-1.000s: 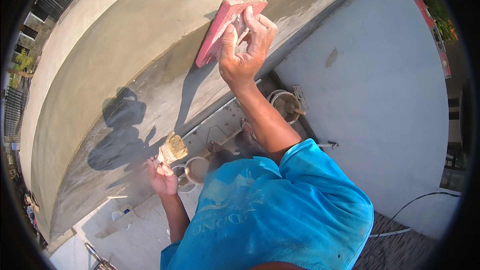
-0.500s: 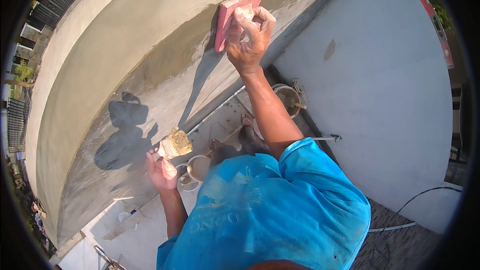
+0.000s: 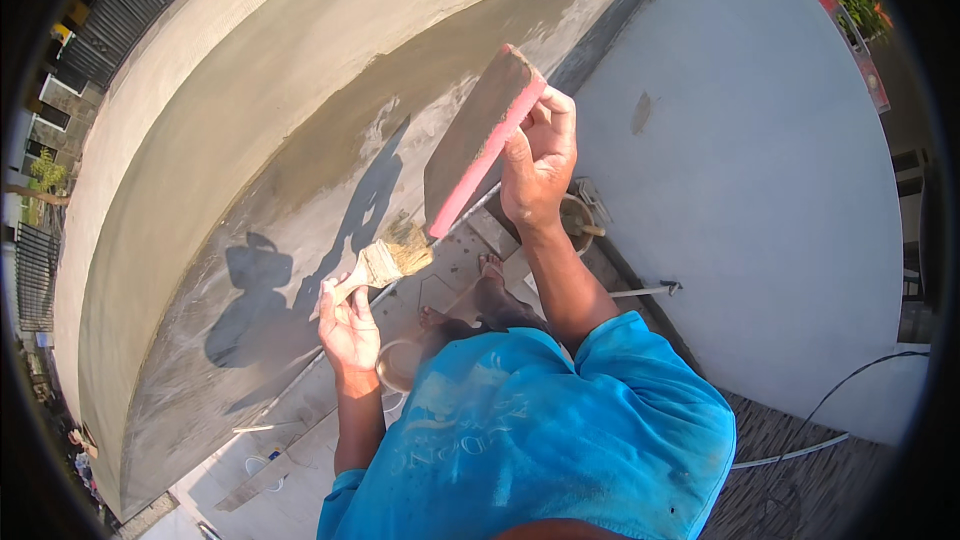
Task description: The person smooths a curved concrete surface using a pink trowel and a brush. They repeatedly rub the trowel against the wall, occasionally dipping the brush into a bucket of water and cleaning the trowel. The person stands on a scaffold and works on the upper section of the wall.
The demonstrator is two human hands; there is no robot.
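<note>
My right hand (image 3: 542, 175) grips a pink plastering float (image 3: 480, 145) by its back. The float is tilted away from the wall, and its flat, mortar-smeared face shows. In my left hand (image 3: 352, 338) is a wide paintbrush (image 3: 378, 265), held by its pale handle. Its bristles are caked and point up toward the float's lower end; I cannot tell whether the two touch. Beyond both hands rises a plastered wall (image 3: 330, 130), with a darker, wet-looking band and a rough, paler patch below it. My shadow falls across its lower part.
A bucket (image 3: 381, 365) stands near my feet, partly hidden by my shirt. Another bucket (image 3: 592, 210) with a handled tool in it sits in the corner, against the pale side wall (image 3: 740, 190). A board (image 3: 250, 488) lies at lower left. A dark cable (image 3: 830, 395) hangs at right.
The float has come off the wall, moved down and turned so its face shows. My left hand has raised the brush up and to the right, close to it.
</note>
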